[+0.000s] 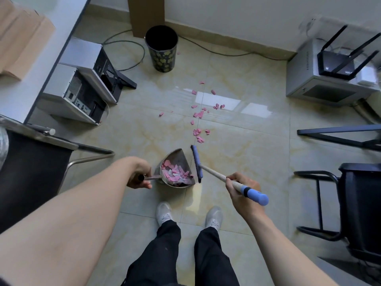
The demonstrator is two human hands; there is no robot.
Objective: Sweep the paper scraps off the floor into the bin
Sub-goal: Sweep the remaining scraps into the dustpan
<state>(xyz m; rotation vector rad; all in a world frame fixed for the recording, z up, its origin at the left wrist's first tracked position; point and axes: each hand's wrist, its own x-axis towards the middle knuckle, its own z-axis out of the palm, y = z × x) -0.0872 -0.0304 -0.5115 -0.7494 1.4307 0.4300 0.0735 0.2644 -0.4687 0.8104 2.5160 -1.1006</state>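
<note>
Head view: we record the left hand [140,174] clenched round the thin handle of a grey metal scoop-shaped dustpan [175,154], which holds a heap of pink paper scraps [175,175]. The right hand [241,188] grips the pale shaft of a blue-headed broom [196,162], its head just beside the pan's 3 o'clock edge. Loose scraps [198,114] lie strewn on the glossy beige tiled floor [257,153] toward 1 o'clock of the pan. The black flower-patterned round bin [161,50] stands well beyond, at 12 o'clock. We judge the scraps featherweight, limp and liable to skid or flutter. They call for short, gentle strokes, with the pan carried level by its handle.
</note>
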